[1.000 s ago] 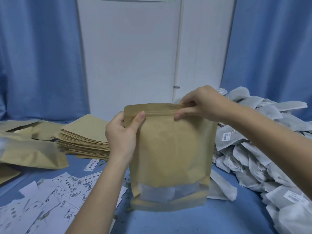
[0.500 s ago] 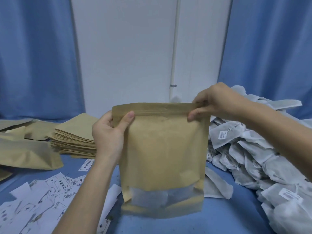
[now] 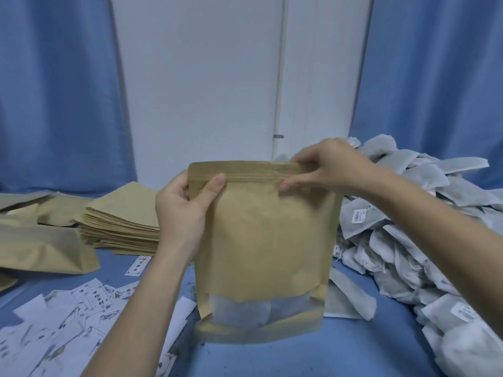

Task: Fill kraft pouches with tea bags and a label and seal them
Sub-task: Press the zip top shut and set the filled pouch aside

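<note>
Nearest to us, our two forearms reach in over the blue table (image 3: 353, 346). On its left side lies a scatter of white printed labels (image 3: 68, 319), overlapping one another. Standing upright at the centre of the table is a brown paper pouch (image 3: 266, 240), its base resting on the blue surface; through the clear window low on its front we see pale tea bags inside (image 3: 239, 311).

Our left hand (image 3: 182, 216) grips the pouch at its upper left corner, thumb pressed across the front just under the zip strip, fingers curled behind. Our right hand (image 3: 329, 167) pinches the zip strip near the upper right end, thumb on the front and fingers over the top edge.

To the right of the pouch a big heap of grey-white tea bags (image 3: 424, 235) spreads back toward the curtain, some with small barcode tags. To the left, beyond the labels, a filled pouch (image 3: 46, 251) lies flat, and behind it sits a stack of flat empty pouches (image 3: 122, 224).

Farthest back, a white wall panel (image 3: 196, 85) stands between two blue curtains (image 3: 54, 91).
</note>
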Tool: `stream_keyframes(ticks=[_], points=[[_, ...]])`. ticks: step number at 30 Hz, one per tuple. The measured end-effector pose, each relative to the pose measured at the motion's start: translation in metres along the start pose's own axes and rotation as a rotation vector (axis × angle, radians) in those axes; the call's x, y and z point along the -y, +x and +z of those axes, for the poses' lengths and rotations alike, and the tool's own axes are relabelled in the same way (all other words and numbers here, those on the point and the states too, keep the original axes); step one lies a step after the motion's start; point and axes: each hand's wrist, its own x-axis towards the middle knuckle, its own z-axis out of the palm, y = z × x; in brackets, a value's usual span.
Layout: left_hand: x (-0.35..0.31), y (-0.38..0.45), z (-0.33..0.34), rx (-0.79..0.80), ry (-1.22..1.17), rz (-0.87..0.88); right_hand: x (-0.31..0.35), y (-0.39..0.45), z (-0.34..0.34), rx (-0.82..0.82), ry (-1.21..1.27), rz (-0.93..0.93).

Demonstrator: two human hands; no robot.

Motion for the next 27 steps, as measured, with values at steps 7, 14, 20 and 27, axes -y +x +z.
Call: stream_keyframes(ticks=[7,14,20,27], points=[[0.001,-0.006,0.006,-0.016,0.028,-0.005,0.029,0.017,0.003,0.052,0.015,-0.05],[0.0,-0.005,0.005,-0.029,0.004,-0.001,0.025,0.011,0.008,-0.026,-0.187,-0.096],[0.004,-0.008,0.008,-0.021,0.027,-0.012,-0.008,-0.012,0.016,-0.249,-0.336,0.011],[0.024,-0.017,-0.015,0.116,-0.053,-0.212,-0.045,-0.048,0.053,-0.352,0.509,0.329]])
